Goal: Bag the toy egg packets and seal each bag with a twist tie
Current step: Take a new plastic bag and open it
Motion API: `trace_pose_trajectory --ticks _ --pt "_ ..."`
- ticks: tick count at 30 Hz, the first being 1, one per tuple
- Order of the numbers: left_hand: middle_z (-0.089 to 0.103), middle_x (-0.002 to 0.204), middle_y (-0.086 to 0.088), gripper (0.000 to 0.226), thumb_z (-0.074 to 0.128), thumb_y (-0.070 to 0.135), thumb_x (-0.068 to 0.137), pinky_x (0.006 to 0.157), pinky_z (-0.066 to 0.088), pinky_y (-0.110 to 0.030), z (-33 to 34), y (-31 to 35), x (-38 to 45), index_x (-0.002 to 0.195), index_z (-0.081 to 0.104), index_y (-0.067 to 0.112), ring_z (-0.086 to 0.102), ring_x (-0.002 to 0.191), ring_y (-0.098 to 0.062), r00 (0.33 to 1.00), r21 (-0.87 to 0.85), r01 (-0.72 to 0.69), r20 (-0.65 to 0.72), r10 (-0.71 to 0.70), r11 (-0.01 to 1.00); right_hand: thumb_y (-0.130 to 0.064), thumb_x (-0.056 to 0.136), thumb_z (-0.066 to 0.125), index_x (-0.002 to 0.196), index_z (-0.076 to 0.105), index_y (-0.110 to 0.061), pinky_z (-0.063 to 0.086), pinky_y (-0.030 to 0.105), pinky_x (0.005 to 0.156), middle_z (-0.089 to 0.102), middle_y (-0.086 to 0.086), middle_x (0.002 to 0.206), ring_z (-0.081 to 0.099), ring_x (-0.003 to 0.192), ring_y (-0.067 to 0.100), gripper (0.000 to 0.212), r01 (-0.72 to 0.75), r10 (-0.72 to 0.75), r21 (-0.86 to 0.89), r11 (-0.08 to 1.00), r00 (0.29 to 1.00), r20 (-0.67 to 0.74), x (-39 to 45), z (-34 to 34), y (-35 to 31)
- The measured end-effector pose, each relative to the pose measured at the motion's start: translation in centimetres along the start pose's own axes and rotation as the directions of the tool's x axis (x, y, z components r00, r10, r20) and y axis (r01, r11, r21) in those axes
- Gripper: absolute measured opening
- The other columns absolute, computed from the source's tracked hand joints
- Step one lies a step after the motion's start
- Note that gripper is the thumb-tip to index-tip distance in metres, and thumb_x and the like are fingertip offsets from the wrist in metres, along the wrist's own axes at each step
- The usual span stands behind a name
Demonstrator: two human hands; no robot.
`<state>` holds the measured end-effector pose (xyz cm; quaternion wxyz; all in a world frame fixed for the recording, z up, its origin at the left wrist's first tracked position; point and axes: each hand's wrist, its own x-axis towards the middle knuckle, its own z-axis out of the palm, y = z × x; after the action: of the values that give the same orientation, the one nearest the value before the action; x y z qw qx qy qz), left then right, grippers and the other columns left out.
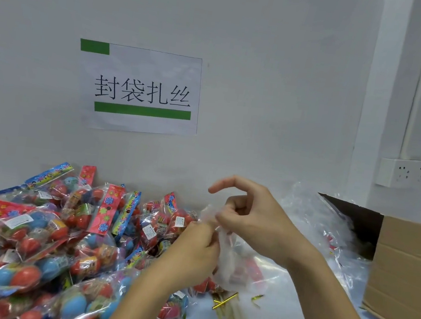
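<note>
We see glossy clear plastic on the egg packets (44,226), shiny gold foil twist ties (225,302), and a matt cardboard box (407,276).

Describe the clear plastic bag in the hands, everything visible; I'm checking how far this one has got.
The clear, crinkly thin-film plastic bag is held above the table, neck upward. Its gathered neck is pinched between the left hand and the right hand. Its lower part bulges, with red contents showing dimly through the film. No twist tie is visible on the neck; loose shiny gold twist ties lie on the table below it.
</note>
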<state>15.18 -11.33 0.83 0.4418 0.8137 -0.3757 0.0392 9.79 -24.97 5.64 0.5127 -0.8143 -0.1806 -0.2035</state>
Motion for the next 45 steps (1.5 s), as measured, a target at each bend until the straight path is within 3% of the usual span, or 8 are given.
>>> trace_pose_trajectory --ticks 6,17,21,31,35,39,42,45 --pt "0.049 0.133 0.004 0.037 0.061 0.035 0.093 0.095 0.053 -0.039 -0.6 -1.5 -0.1 0.127 0.055 0.024 0.056 0.116 -0.019 0.973 0.305 0.208 -0.158 -0.166 0.929 0.006 0.079 0.053 0.106 0.069 -0.031 0.041 0.028 0.058 0.04 -0.008 0.053 0.039 0.054 0.015 0.049 -0.058 0.069 -0.108 0.992 0.992 0.103 -0.3 -0.5 0.0" --pt "0.068 0.063 0.011 0.007 0.072 0.017 0.09 0.057 0.042 -0.009 -0.2 -0.6 0.2 0.085 0.075 0.021 0.062 0.057 0.001 0.882 0.073 -0.041 -0.466 0.071 0.996 -0.016 0.085 0.049 0.081 0.064 0.002 0.051 0.037 0.06 0.067 0.015 0.074 0.06 0.067 0.03 0.023 -0.391 0.188 -0.578 0.717 0.906 -0.38 0.3 -0.7 2.8" --pt "0.043 0.102 0.013 0.051 0.078 0.049 0.077 0.074 0.031 -0.015 -0.2 -1.3 0.5 0.108 0.043 0.03 0.04 0.093 -0.007 0.777 0.151 0.191 -0.627 -0.056 0.97 -0.019 0.084 0.061 0.087 0.061 -0.018 0.053 0.024 0.057 0.072 0.003 0.077 0.068 0.065 0.013 0.003 -0.405 0.306 -0.381 0.831 0.905 -0.295 0.2 -0.9 2.3" --pt "0.073 0.096 -0.012 0.015 0.059 0.017 0.098 0.053 0.051 -0.025 -1.7 -3.4 -0.6 0.106 0.069 0.01 0.065 0.063 -0.016 0.84 0.116 0.515 -0.269 -0.472 0.85 -0.001 0.082 0.052 0.072 0.052 -0.014 0.055 0.025 0.058 0.067 0.002 0.075 0.071 0.06 0.015 0.016 -0.42 0.398 -0.66 0.622 0.896 -0.195 -0.5 -1.4 2.2" --pt "0.074 0.092 0.0 0.03 0.056 0.006 0.097 0.041 0.047 -0.02 -2.7 0.2 -0.1 0.103 0.059 0.036 0.067 0.056 -0.009 0.739 -0.275 -0.053 -0.657 -0.148 0.96 0.013 0.075 0.044 0.067 0.044 -0.013 0.055 0.033 0.069 0.06 0.013 0.077 0.065 0.075 0.033 0.028 -0.113 -0.194 -0.46 0.88 0.8 -0.568 0.6 -1.0 1.7" --pt "0.058 0.122 0.021 0.023 0.042 0.022 0.103 0.073 0.056 -0.014 -1.8 1.0 -0.1 0.126 0.045 0.027 0.068 0.1 -0.004 0.468 0.219 -0.415 -0.781 0.414 0.883 0.01 0.069 0.04 0.073 0.048 -0.014 0.041 0.014 0.067 0.059 0.005 0.087 0.056 0.08 0.013 0.025 0.27 -0.722 -0.685 0.677 0.421 -0.549 0.8 0.3 1.4" --pt "0.063 0.086 0.005 0.017 0.048 0.017 0.099 0.063 0.052 -0.027 -1.0 -2.9 -0.5 0.112 0.052 0.025 0.065 0.076 -0.018 0.925 0.373 0.068 -0.37 0.082 0.925 0.005 0.077 0.045 0.068 0.045 -0.018 0.047 0.033 0.062 0.061 0.003 0.081 0.058 0.073 0.025 0.025 -0.087 -0.134 -0.766 0.637 0.966 -0.221 0.1 -0.3 4.0" --pt "0.061 0.076 0.006 0.019 0.055 0.011 0.091 0.056 0.045 -0.021 -1.0 -5.3 -1.0 0.083 0.067 0.024 0.063 0.069 -0.017 0.953 0.433 0.266 0.015 -0.301 0.861 0.002 0.086 0.051 0.069 0.052 -0.021 0.052 0.024 0.051 0.072 0.01 0.083 0.068 0.064 0.021 0.028 -0.394 0.678 -0.738 0.548 0.725 0.117 -1.2 -1.5 6.1"
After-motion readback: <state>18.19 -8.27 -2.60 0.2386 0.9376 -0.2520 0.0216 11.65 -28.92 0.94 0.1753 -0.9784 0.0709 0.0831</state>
